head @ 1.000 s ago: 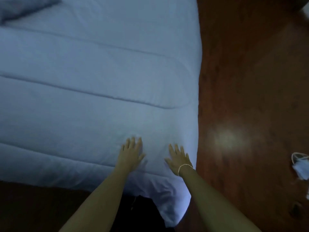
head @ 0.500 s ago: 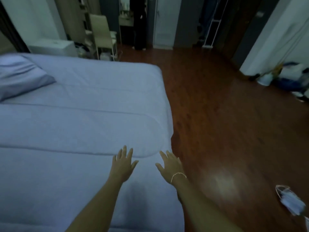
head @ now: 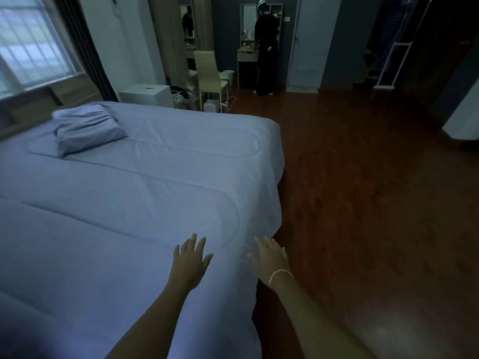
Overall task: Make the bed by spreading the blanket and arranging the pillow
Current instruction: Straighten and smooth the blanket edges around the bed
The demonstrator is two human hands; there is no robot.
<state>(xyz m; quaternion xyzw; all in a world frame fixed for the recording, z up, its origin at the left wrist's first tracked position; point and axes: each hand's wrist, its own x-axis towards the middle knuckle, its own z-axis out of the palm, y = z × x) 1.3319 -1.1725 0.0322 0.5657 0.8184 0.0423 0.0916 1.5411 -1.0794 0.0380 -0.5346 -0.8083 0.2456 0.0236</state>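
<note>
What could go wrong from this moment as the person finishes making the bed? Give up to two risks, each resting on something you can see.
1. Both open hands, left hand and right hand, are at the blanket near its floor-side edge; pushing that way might slide it off towards the floor.
2. The pillow looks creased and lies askew on the blanket; it may get left unarranged.

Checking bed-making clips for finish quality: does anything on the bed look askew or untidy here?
The pillow lies angled on top of the blanket, rumpled with folds, not squared to the headboard. The blanket looks smooth. Both open hands, left hand and right hand, are over its near corner.
</note>
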